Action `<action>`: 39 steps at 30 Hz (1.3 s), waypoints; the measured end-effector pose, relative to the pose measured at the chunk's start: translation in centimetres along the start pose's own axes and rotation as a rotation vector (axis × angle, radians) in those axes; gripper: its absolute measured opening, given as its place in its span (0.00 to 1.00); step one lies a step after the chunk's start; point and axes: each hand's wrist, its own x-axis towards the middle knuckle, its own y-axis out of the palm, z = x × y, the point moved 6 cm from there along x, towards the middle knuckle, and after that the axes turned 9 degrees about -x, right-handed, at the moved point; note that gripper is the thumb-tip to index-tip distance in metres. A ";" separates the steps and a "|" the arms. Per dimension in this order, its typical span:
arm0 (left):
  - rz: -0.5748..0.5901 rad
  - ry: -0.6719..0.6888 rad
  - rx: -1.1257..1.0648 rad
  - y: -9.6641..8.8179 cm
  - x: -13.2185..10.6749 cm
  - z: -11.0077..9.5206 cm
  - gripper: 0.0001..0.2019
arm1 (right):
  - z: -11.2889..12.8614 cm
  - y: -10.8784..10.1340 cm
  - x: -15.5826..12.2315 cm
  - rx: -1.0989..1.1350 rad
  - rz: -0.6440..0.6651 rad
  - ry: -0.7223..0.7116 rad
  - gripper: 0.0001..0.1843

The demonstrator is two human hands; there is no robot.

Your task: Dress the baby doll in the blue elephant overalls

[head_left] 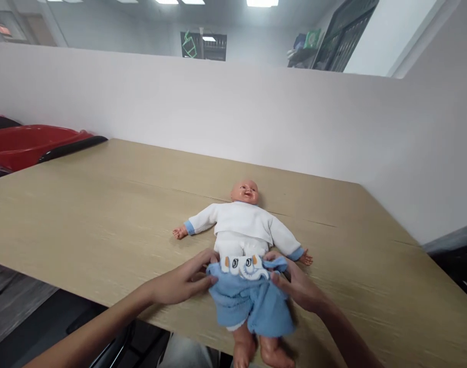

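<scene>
A baby doll [245,192] lies on its back on the wooden table, feet towards me and arms spread. It wears a white long-sleeved top [243,221] with blue cuffs, and a white layer [233,243] shows at its belly. Blue overalls [237,296] with an animal face on the bib cover its legs down to the shins. My left hand [195,278] pinches the overalls at the waist on the left. On the right, my right hand [294,281] grips the cloth beside a blue strap [276,264]. Some fingertips of both hands are hidden by the cloth.
The wooden table [103,220] reaches to a white wall [202,107] with a window above. Red plastic tubs [34,143] stand beyond its left edge. A black chair [34,327] is at the lower left, and a dark object [458,260] stands past the right edge.
</scene>
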 end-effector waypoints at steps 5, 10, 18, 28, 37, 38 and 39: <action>-0.271 0.042 -0.007 -1.7 1.9 1.0 0.17 | 1.4 -0.6 0.8 -0.027 -0.123 -0.081 0.16; -0.499 0.144 0.158 -3.5 4.4 1.2 0.16 | -0.5 -1.3 3.0 -0.101 -0.399 0.008 0.21; -0.533 0.084 0.065 -5.7 9.2 2.3 0.14 | -2.7 -2.3 9.1 -0.089 -0.539 0.060 0.25; -0.179 0.097 0.001 -7.7 8.8 3.3 0.17 | -5.8 -3.6 5.3 0.009 -0.265 0.062 0.19; -0.106 0.130 -0.131 -6.3 7.6 3.8 0.27 | -7.3 -1.6 2.7 0.147 -0.304 0.099 0.25; -0.121 0.105 -0.253 -5.9 7.9 3.8 0.22 | -7.5 -1.2 2.8 0.224 -0.360 0.133 0.27; -0.144 0.081 -0.401 -5.5 8.3 3.9 0.19 | -7.7 -0.9 2.8 0.301 -0.405 0.173 0.29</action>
